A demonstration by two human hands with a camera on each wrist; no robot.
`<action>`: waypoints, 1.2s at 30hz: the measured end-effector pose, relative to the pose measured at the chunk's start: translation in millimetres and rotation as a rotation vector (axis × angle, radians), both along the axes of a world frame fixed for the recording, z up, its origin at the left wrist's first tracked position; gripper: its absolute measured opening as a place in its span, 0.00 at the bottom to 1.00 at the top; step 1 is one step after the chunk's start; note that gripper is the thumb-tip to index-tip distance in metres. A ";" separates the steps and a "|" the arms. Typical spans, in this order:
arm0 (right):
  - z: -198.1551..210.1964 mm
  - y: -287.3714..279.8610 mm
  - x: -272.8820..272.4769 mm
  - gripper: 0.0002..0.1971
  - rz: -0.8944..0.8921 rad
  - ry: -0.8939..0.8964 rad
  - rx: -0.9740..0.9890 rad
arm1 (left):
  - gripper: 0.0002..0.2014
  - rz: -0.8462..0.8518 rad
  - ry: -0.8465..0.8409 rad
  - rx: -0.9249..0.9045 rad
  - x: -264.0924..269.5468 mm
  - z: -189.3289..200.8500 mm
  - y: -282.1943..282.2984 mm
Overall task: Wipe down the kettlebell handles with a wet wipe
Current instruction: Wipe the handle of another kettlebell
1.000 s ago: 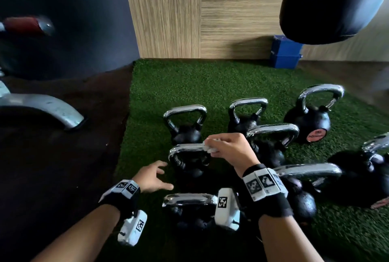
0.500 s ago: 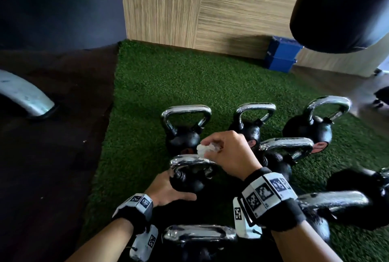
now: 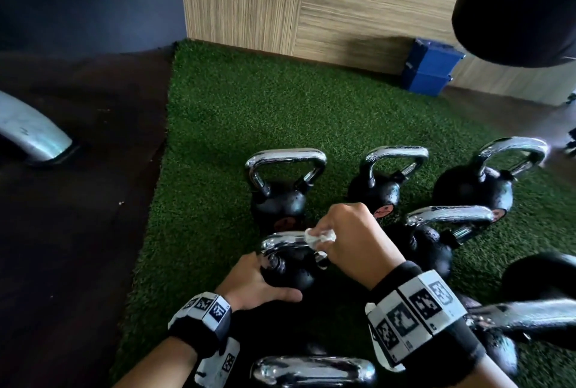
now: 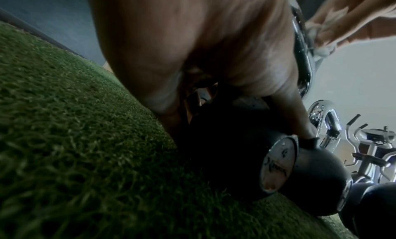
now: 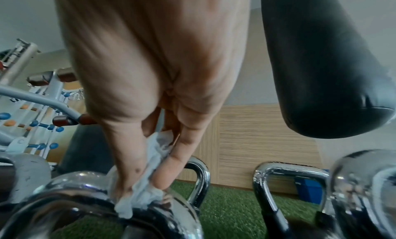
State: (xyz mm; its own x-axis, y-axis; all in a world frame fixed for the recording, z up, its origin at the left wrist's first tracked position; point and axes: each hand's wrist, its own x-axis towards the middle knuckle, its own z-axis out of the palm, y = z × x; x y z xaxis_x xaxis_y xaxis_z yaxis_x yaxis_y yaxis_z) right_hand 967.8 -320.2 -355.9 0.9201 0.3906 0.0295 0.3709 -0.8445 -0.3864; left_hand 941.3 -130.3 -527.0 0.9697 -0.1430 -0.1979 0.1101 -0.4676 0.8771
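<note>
Right hand (image 3: 352, 241) pinches a crumpled white wet wipe (image 3: 319, 236) between thumb and fingertips (image 5: 165, 173), pressing it onto the top bar of a chrome handle (image 3: 282, 239); that grip is clamped on the wipe, which is touching the metal. Left hand (image 3: 258, 284) wraps the round black body of the same kettlebell (image 3: 288, 275), fingers curled round its left side and thumb along its near side, bracing it. This kettlebell stands on the green artificial turf (image 3: 218, 144), in the middle of a cluster: three more kettlebells stand in a row behind it, others are just beside it to the right, and another chrome handle shows at the bottom edge of the head view. Handling guess: the bell is cast, heavy and rigid, unlikely to shift under wiping pressure, but turf is soft so it could rock, hence the bracing hand low on the ball. Chrome looks smooth and glossy, probably slick once wet; better to grip the ball or the horn bases than the wet bar. Wipe is thin, limp, bunches easily; wrapping it round the bar and sliding would cover more than dabbing. Neighbouring handles sit close, knuckles could knock them. A black punching bag (image 3: 517, 4) hangs top right, well apart.
</note>
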 end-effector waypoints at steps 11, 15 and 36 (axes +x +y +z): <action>3.4 -22.6 7.2 0.07 -0.086 0.064 0.048 | 0.34 0.015 -0.063 0.010 -0.4 -3.6 -2.0; 5.5 -27.3 15.9 0.07 -0.125 0.095 0.015 | 0.30 0.028 -0.048 0.020 -1.5 -0.4 -2.4; -59.6 -40.7 38.8 0.17 -0.201 0.335 0.019 | 0.33 -0.003 -0.013 -0.013 -1.6 0.9 1.0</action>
